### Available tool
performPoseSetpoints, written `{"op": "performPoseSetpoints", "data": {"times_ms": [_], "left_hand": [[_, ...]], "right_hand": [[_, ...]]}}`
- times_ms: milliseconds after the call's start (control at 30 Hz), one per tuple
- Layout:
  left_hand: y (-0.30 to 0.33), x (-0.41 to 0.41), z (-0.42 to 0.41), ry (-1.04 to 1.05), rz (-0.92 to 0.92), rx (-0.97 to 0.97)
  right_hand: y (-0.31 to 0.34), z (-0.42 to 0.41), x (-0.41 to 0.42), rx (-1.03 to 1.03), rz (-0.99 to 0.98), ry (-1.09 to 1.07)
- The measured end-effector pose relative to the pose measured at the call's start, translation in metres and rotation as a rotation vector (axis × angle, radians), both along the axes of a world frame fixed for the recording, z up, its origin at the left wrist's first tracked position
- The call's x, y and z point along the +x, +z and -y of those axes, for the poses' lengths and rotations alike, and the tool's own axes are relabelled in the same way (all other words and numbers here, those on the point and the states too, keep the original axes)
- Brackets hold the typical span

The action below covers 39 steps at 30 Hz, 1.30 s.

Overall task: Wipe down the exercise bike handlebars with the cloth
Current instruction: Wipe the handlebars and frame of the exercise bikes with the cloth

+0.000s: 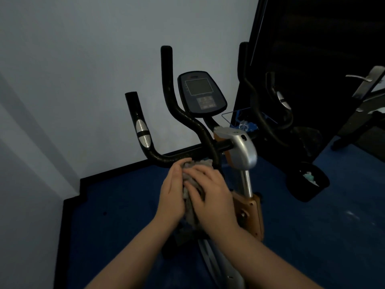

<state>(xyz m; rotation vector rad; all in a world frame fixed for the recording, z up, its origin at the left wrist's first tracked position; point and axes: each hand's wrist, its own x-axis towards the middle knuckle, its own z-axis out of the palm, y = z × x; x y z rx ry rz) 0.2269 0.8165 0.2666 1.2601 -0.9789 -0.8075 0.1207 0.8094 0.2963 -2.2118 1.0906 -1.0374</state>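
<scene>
Two hands (195,195) clasp cloth (190,197) — console (201,93), bin (308,182) near

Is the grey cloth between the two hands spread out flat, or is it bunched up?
Bunched up. The grey cloth shows as a crumpled wad pressed between the left hand and right hand, just below the black handlebar.

Dim room in a home, set up as an exercise corner. Exercise bike (239,151) with console (201,94) stands by a plain pale wall (83,69); blue floor (312,236) with dark skirting, a door with lever handle (359,78) at right, small black bin (308,182) nearby.
</scene>
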Motion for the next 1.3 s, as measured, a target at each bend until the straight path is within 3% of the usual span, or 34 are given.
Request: {"op": "performPoseSetpoints", "data": {"times_ms": [133,267,367,533,667,733,867,1033,1300], "left_hand": [[-0.001,0.0,-0.001,0.026,-0.007,-0.004],[-0.001,-0.004,0.0,0.059,-0.011,-0.049],[0.001,-0.002,-0.001,0.04,0.013,-0.048],[0.005,0.006,-0.007,0.033,0.16,-0.022],[0.016,0.014,-0.006,0.17,0.469,-0.054],[0.027,0.016,0.0,0.192,0.538,-0.05],[0.046,0.025,0.022,0.096,0.715,0.033],[0.052,0.042,0.044,-0.172,0.863,0.205],[0.045,0.046,0.046,-0.175,0.912,0.202]], "right_hand": [[0.018,0.014,-0.028,0.074,-0.148,0.178],[0.046,0.044,-0.021,-0.174,-0.215,0.097],[0.034,0.041,-0.015,-0.208,-0.373,0.109],[0.011,0.028,-0.041,-0.244,-0.166,0.092],[0.025,0.052,-0.052,0.024,0.274,0.024],[0.03,0.075,-0.048,0.092,0.374,-0.055],[0.011,0.086,-0.029,0.139,0.273,-0.067],[-0.02,0.083,-0.044,0.037,0.247,-0.104],[0.013,0.134,-0.001,-0.062,0.106,-0.066]]}}
